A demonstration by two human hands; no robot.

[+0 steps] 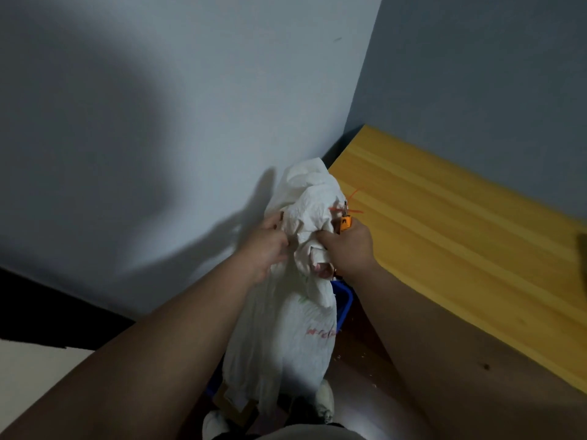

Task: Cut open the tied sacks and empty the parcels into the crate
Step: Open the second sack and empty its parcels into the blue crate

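Observation:
A white woven sack [286, 338] with faint red and green print hangs upended between my arms, its lower end over the blue crate [344, 301]. My left hand [266, 249] grips the bunched fabric on the left. My right hand [347, 249] grips the fabric on the right and also holds an orange cutter [343, 224]. An orange zip tie [351, 203] sticks out from the sack just above the cutter. A brown parcel [233, 404] shows at the sack's bottom opening, and a white parcel [325, 401] lies beside it.
A pale wall [158, 122] stands close behind the sack. A yellow wooden bench top [460, 233] runs along the right. Brown floor [359, 360] with small scraps lies by the crate. Most of the crate is hidden by the sack.

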